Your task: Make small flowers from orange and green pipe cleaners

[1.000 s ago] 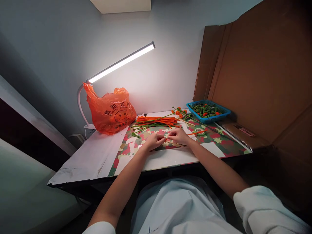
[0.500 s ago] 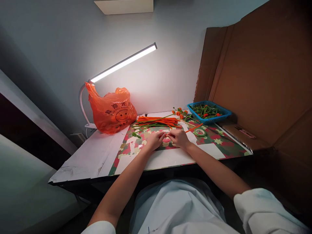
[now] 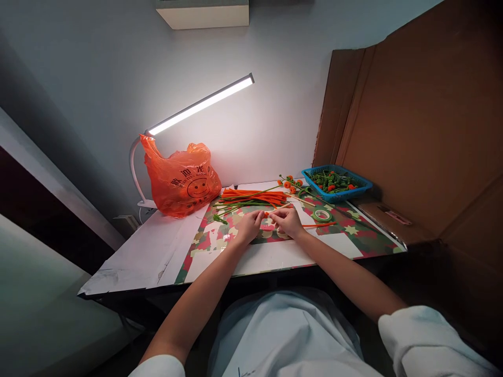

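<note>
While both hands meet at the centre of the frame, we see the left hand (image 3: pixel 248 226) and the right hand (image 3: pixel 288 221) working one orange pipe cleaner (image 3: pixel 318 224) between them. The left hand's fingers are curled and pinched on the near end of that pipe cleaner, close to the right hand's fingertips. The right hand is likewise closed in a pinch on it, and the free length of the pipe cleaner runs out to the right of the right hand, low over the patterned mat (image 3: pixel 365 238). A thin pale stick (image 3: pixel 282 207) lies just above the fingers; we cannot tell whether either hand grips it.

Behind the hands, toward the middle of the frame, a bundle of orange pipe cleaners (image 3: pixel 255 195) lies on the mat, with green pipe cleaners (image 3: pixel 231 205) just in front of it. A roll of green tape (image 3: pixel 321 214) sits flat on the mat to the right of the right hand, near the free end of the held pipe cleaner. A finished stem with small orange flowers (image 3: pixel 290 183) lies beside a blue basket (image 3: pixel 338 195) at centre right; the basket holds green and orange pieces. An orange plastic bag (image 3: pixel 183 180) stands at centre left under a lit desk lamp (image 3: pixel 200 103). A brown cardboard panel (image 3: pixel 412 115) fills the right of the frame.
</note>
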The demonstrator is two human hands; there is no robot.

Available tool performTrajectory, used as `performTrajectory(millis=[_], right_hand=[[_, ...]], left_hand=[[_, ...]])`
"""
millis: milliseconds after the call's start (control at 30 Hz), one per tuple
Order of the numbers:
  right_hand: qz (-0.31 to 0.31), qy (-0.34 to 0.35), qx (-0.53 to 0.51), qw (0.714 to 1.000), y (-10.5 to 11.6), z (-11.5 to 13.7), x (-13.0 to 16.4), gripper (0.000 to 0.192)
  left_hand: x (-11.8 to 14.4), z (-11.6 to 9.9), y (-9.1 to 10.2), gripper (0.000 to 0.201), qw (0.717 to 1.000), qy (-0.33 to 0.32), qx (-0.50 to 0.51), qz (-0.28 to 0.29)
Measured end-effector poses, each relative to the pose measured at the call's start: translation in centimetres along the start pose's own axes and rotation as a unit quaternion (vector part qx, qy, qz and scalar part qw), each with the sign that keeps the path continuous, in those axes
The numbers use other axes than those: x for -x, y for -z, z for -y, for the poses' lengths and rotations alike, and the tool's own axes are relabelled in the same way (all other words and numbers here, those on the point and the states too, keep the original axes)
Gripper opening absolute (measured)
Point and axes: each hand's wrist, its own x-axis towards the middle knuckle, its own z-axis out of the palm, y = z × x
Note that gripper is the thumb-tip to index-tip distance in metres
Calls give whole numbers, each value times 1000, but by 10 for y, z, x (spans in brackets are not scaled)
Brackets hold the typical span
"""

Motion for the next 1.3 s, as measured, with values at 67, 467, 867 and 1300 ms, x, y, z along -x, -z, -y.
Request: performTrajectory(millis=[67, 467, 867, 1300], right_hand=[[-1, -37, -37, 999, -1, 2, 0, 40], [128, -120, -110, 978, 6, 9, -2, 37], [170, -69, -9, 983, 17, 2, -8, 39], [170, 77, 55, 981, 15, 4, -3, 43]], left_hand=[[-1, 1, -1, 40, 1000, 3, 22, -4], [1, -4, 8, 42, 994, 0, 103, 37], [2, -4, 11, 47, 994, 2, 93, 62], [2, -2, 15, 57, 953, 34, 220, 204]])
